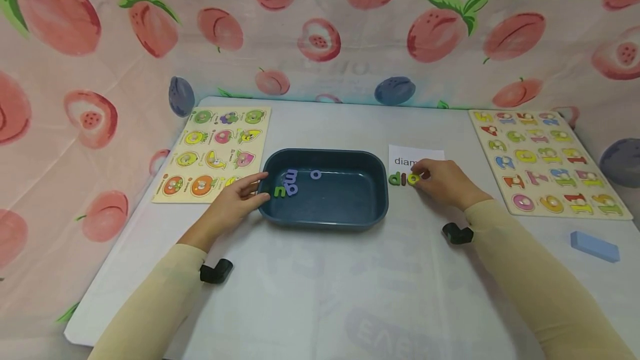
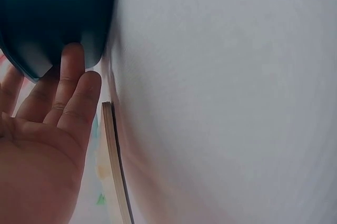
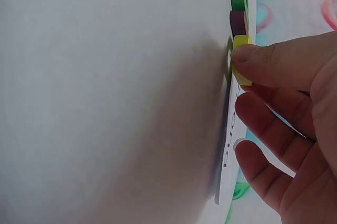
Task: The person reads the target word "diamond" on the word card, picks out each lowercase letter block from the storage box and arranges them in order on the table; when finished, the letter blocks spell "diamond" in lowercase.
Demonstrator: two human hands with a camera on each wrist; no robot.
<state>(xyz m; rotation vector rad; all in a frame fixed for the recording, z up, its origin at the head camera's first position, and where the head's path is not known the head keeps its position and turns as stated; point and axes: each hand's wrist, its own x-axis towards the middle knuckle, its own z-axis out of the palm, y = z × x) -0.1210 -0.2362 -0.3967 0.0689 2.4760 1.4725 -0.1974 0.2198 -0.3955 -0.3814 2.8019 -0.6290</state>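
Green letter (image 1: 394,179), maroon letter (image 1: 404,179) placed along white card's (image 1: 433,153) near edge; my right hand (image 1: 445,182) pinches yellow letter (image 1: 412,179); others (image 1: 280,191) left in dark-blue plastic tray (image 1: 325,223), my straight-fingered left hand (image 1: 231,200) touching.

From the head, one camera looked forward and down over the desk (image 1: 310,282). Low, close and turned sideways, the left-wrist view faced the tray (image 1: 340,199) past the left hand (image 1: 235,196); the right-wrist view, equally sideways, closely faced the letters (image 1: 394,179) and card (image 1: 432,154). The head view shared both spots from farther off.
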